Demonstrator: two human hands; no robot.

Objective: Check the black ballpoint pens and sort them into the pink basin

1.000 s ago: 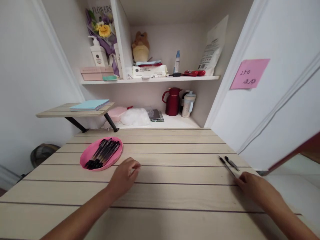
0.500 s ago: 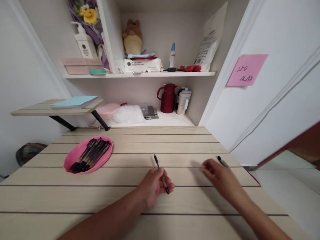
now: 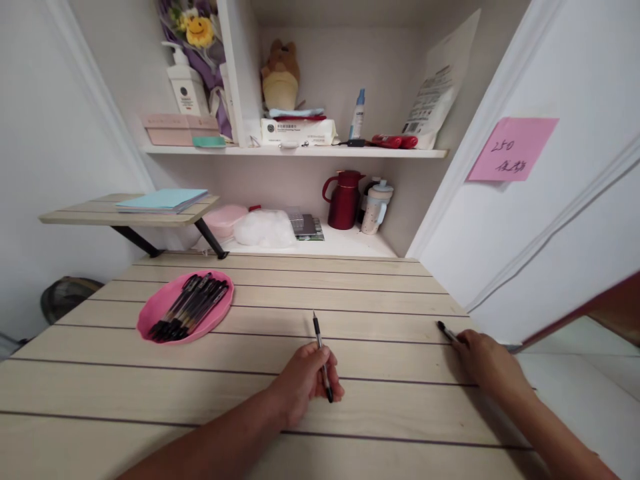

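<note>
The right hand (image 3: 490, 360) now pinches a pen piece (image 3: 444, 329) near the desk (image 3: 380, 413)'s right edge, left hand (image 3: 304, 381) holds a pen (image 3: 318, 333), so both are full

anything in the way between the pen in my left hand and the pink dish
Nothing visible stands between the pen in the left hand and the pink dish; only tabletop lies there. The right hand is off on the other side.

The head view looks forward and down across the tabletop (image 3: 395, 413) toward shelves (image 3: 380, 153).
</note>
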